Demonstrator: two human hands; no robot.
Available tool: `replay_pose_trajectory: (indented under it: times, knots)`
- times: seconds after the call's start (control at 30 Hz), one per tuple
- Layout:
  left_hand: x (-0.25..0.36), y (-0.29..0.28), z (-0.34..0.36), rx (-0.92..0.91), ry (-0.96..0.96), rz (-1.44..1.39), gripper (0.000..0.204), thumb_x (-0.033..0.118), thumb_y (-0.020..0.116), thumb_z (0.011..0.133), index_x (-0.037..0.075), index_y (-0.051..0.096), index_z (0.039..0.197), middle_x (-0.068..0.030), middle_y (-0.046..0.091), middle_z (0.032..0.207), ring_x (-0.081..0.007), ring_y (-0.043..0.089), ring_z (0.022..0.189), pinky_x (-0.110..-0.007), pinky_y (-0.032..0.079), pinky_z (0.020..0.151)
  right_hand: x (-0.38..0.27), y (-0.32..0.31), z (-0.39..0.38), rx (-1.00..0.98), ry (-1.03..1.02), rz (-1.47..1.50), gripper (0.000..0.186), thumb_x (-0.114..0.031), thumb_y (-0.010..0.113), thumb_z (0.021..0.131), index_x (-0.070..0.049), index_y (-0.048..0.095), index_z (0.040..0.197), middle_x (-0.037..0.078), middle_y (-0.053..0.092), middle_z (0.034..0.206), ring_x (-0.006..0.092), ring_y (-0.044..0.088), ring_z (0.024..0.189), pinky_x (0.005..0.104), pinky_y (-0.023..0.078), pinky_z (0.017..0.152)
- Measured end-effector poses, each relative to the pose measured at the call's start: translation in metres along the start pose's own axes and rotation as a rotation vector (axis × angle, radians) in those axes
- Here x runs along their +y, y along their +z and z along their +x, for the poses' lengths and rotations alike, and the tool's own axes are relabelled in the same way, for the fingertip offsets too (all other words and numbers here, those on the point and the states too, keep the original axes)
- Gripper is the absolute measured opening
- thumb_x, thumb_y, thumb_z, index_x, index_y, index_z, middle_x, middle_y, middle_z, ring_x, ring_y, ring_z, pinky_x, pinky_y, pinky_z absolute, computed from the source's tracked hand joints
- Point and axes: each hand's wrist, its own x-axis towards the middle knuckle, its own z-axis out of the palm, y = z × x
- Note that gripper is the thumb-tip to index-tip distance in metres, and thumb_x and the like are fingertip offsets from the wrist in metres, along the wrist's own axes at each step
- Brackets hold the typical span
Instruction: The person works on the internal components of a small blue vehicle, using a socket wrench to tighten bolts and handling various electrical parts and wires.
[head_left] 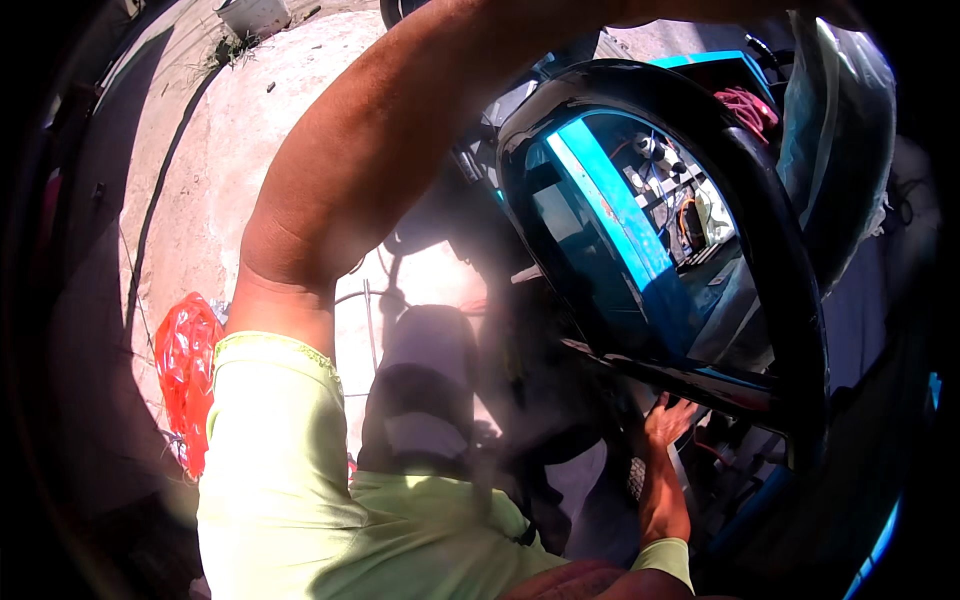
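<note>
where the view opens right of centre, a glossy black window frame (768,225) stands tilted, its curved end toward the top. the right hand (668,418), lower right, lies with fingers loosely spread at the frame's lower edge; i see no closed grip and cannot tell whether it bears weight. the left arm (370,130) arches across the top, but the left hand is cut off or lost in shade at the upper right, so i cannot tell its state. i judge the step in hand to be steadying the frame; any shift of it calls, in my judgement, for support at both edges and clearance from the loose wiring (686,213) seen through the opening, beside a turquoise bar (605,190). upper right: clear plastic sheeting (835,140) and a bundle of red cord (748,112). surface and surroundings: sunlit pale concrete ground (320,75), upper left; a red plastic bag (187,360), left; a whitish bucket (253,15), top left. on my remote feed, haze blurs the centre.
</note>
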Motion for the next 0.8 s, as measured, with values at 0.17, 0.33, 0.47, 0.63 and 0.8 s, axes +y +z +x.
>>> replay_pose_trajectory:
  times: [0.17, 0.33, 0.47, 0.63, 0.8]
  knots:
    - [-0.047, -0.017, -0.031, 0.123, -0.115, -0.140, 0.061, 0.053, 0.054, 0.105, 0.001, 0.065, 0.135, -0.0231, 0.064, 0.139, -0.0344, 0.059, 0.132, -0.046, 0.044, 0.114, 0.002, 0.006, -0.003, -0.028, 0.112, -0.015, 0.069, -0.037, 0.064, 0.101, -0.014, 0.040, 0.161, 0.024, 0.035, 0.165, 0.0460, 0.043, 0.145, 0.0560, 0.041, 0.113]
    - [-0.089, -0.034, -0.124, 0.214, -0.284, -0.112, 0.070, 0.069, 0.060, 0.096, 0.009, 0.074, 0.129, -0.0214, 0.061, 0.144, -0.0416, 0.054, 0.139, -0.053, 0.038, 0.121, 0.001, 0.006, -0.007, 0.068, -0.011, 0.015, 0.064, -0.039, 0.057, 0.104, -0.009, 0.041, 0.159, 0.029, 0.034, 0.163, 0.0510, 0.043, 0.143, 0.0566, 0.040, 0.115]
    - [-0.115, -0.056, -0.224, 0.345, -0.543, -0.048, 0.065, 0.066, 0.062, 0.098, 0.008, 0.076, 0.124, -0.0183, 0.073, 0.123, -0.0322, 0.067, 0.123, -0.044, 0.051, 0.106, 0.013, 0.008, -0.006, -0.003, -0.027, -0.014, 0.063, -0.037, 0.053, 0.107, -0.008, 0.038, 0.162, 0.032, 0.031, 0.164, 0.0522, 0.039, 0.146, 0.0553, 0.036, 0.118]
    - [-0.163, -0.049, -0.392, 0.260, -0.985, 0.221, 0.040, 0.039, 0.063, 0.105, 0.000, 0.072, 0.111, -0.0082, 0.073, 0.098, -0.0151, 0.066, 0.094, -0.034, 0.053, 0.087, 0.049, 0.025, 0.002, 0.030, -0.348, -0.131, 0.063, -0.035, 0.050, 0.109, -0.010, 0.033, 0.164, 0.034, 0.027, 0.165, 0.0539, 0.034, 0.148, 0.0549, 0.035, 0.120]
    - [-0.179, 0.022, -0.534, 0.444, -1.163, 0.246, 0.040, 0.036, 0.067, 0.101, 0.001, 0.072, 0.119, -0.0182, 0.075, 0.107, -0.0317, 0.072, 0.102, -0.042, 0.055, 0.090, 0.077, 0.034, 0.017, -0.048, -0.272, -0.104, 0.057, -0.031, 0.050, 0.110, -0.002, 0.040, 0.157, 0.034, 0.036, 0.160, 0.0568, 0.034, 0.145, 0.0575, 0.032, 0.121]
